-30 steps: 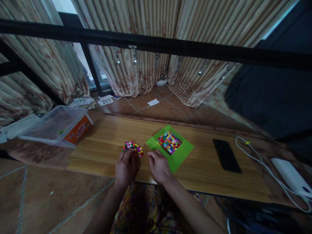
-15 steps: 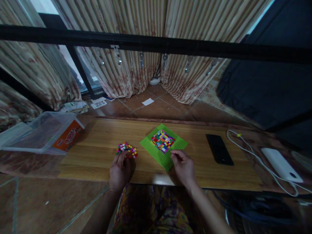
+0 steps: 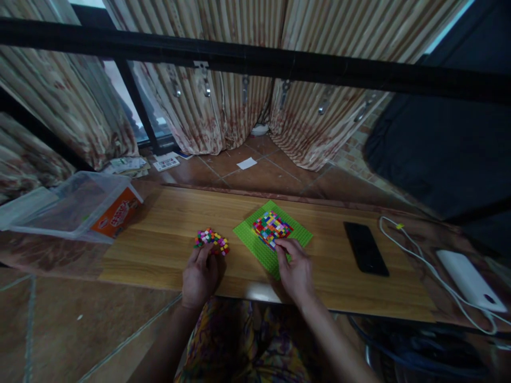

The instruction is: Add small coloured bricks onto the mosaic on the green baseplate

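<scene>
A green studded baseplate [image 3: 255,242] lies turned cornerwise on the wooden board, bearing a colourful block of small building bricks [image 3: 272,225]. My right hand [image 3: 294,266] is over the plate's near right side, thumb and forefinger pinched at the near corner of the built block. Whatever sits between those fingertips is too small to make out. To the left, my left hand [image 3: 200,274] rests with its fingertips at the near edge of a loose pile of small coloured bricks [image 3: 211,240]. Its fingers are curled together, and what they hold is hidden.
A clear plastic box [image 3: 75,210] with an orange label stands at the left end of the wooden board [image 3: 167,213]. On the right lie a black phone [image 3: 366,248], a white power bank [image 3: 471,280] and a white cable [image 3: 421,257]. A black rail [image 3: 255,56] crosses beyond the board.
My right hand has moved left and slightly away from me, from the plate's edge to the built block's corner. My left hand stays by the pile. The whole view has shifted slightly.
</scene>
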The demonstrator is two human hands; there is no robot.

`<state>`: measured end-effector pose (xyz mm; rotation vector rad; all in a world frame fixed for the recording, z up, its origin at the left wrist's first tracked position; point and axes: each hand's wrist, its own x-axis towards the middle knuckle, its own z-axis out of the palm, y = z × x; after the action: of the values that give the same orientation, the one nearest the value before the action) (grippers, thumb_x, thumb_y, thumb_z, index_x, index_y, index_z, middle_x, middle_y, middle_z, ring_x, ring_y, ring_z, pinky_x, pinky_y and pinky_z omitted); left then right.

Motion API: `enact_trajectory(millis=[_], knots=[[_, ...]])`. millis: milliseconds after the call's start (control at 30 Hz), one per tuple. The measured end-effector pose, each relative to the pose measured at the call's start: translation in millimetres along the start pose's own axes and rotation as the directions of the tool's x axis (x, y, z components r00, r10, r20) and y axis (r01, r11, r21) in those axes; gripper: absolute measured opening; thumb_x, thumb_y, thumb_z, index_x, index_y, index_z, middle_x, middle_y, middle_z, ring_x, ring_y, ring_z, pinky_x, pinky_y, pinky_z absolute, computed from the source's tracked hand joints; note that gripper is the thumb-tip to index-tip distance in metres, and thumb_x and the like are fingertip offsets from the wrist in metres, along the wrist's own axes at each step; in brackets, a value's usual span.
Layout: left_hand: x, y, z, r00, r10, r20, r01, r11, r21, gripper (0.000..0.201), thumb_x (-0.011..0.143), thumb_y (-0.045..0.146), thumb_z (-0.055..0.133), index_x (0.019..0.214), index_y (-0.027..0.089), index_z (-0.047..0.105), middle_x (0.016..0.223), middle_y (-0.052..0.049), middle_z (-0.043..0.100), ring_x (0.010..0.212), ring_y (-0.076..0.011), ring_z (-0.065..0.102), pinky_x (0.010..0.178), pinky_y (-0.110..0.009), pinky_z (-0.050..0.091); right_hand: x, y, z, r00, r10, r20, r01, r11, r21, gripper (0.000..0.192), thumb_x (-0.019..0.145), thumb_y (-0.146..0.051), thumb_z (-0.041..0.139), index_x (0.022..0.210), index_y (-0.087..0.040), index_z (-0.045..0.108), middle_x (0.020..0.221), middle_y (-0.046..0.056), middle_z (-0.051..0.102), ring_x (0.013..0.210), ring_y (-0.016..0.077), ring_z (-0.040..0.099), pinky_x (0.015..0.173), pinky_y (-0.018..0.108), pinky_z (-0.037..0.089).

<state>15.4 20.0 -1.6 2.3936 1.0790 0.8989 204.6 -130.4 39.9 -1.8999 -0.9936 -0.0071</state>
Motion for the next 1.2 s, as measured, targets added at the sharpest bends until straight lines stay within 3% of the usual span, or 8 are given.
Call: enact_trajectory(millis=[233, 567, 967, 1200], knots=[[-1.4, 2.4, -0.1, 1.0, -0.031, 0.001, 0.031, 1.0, -0.003, 0.031, 0.091, 0.026, 0.044, 0.115, 0.019, 0.061, 0.11, -0.01, 0.066, 0.104, -0.0213, 0.063, 0.09, -0.034, 0.052, 9.3, 3.9, 14.8, 0.987, -0.137, -0.081, 0.127, 0.985, -0.117, 0.018, 0.091, -0.026, 0.056, 0.09, -0.025, 0.073, 0.097, 0.005, 0.069, 0.097, 0.0217, 0.056, 0.087, 0.039, 0.045], [-1.7, 3.4, -0.7, 0.999, -0.047, 0.022, 0.048, 0.998, -0.047, 0.031, 0.091, 0.026, 0.045, 0.116, 0.019, 0.061, 0.111, -0.009, 0.066, 0.105, -0.0209, 0.062, 0.093, -0.033, 0.051, 7.8, 15.8, 19.1, 0.976, -0.194, -0.104, 0.183, 0.978, -0.101, 0.014, 0.09, -0.026, 0.059, 0.095, -0.024, 0.073, 0.092, 0.004, 0.072, 0.09, 0.02, 0.059, 0.085, 0.037, 0.046], [-4.2, 2.7, -0.2, 0.998, -0.057, 0.006, 0.058, 0.995, -0.085, 0.03, 0.091, 0.025, 0.045, 0.117, 0.02, 0.059, 0.114, -0.009, 0.064, 0.107, -0.0209, 0.061, 0.093, -0.034, 0.051, 7.7, 10.0, 15.1, 0.985, -0.124, -0.118, 0.122, 0.992, -0.025, 0.017, 0.091, -0.028, 0.055, 0.098, -0.022, 0.07, 0.097, 0.006, 0.07, 0.093, 0.0198, 0.063, 0.087, 0.038, 0.05], [-7.7, 12.9, -16.2, 0.988, -0.099, -0.117, 0.071, 0.972, -0.225, 0.028, 0.09, 0.025, 0.049, 0.116, 0.019, 0.058, 0.113, -0.01, 0.063, 0.106, -0.0193, 0.059, 0.093, -0.034, 0.049, 4.0, -3.7, -9.7, 0.985, -0.057, -0.161, 0.06, 0.998, 0.015, 0.015, 0.087, -0.03, 0.06, 0.095, -0.021, 0.07, 0.095, 0.006, 0.068, 0.085, 0.0181, 0.065, 0.078, 0.033, 0.054]])
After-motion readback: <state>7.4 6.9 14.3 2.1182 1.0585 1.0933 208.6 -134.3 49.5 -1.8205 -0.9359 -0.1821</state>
